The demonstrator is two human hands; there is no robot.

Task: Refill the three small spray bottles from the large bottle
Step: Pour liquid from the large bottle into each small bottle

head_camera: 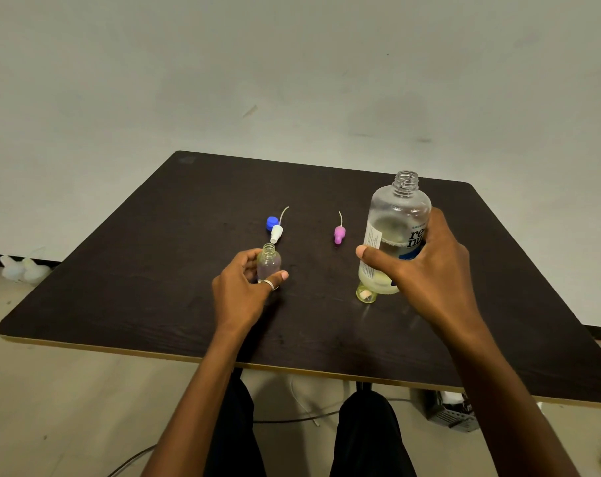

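Observation:
My right hand (426,266) grips the large clear bottle (397,222), which is uncapped, upright and holds pale yellowish liquid in its lower half. My left hand (245,287) holds a small open clear bottle (269,263) standing on the dark table (154,270). Another small bottle (366,295) with yellowish liquid stands just in front of the large bottle, partly hidden by it. A white spray head with its tube (277,232) lies next to a blue cap (272,223). A pink spray head with tube (339,234) lies between the two hands.
The table's front edge runs just above my knees. Cables and a power strip (450,413) lie on the floor under the table's right side. White objects (23,268) sit on the floor at the far left.

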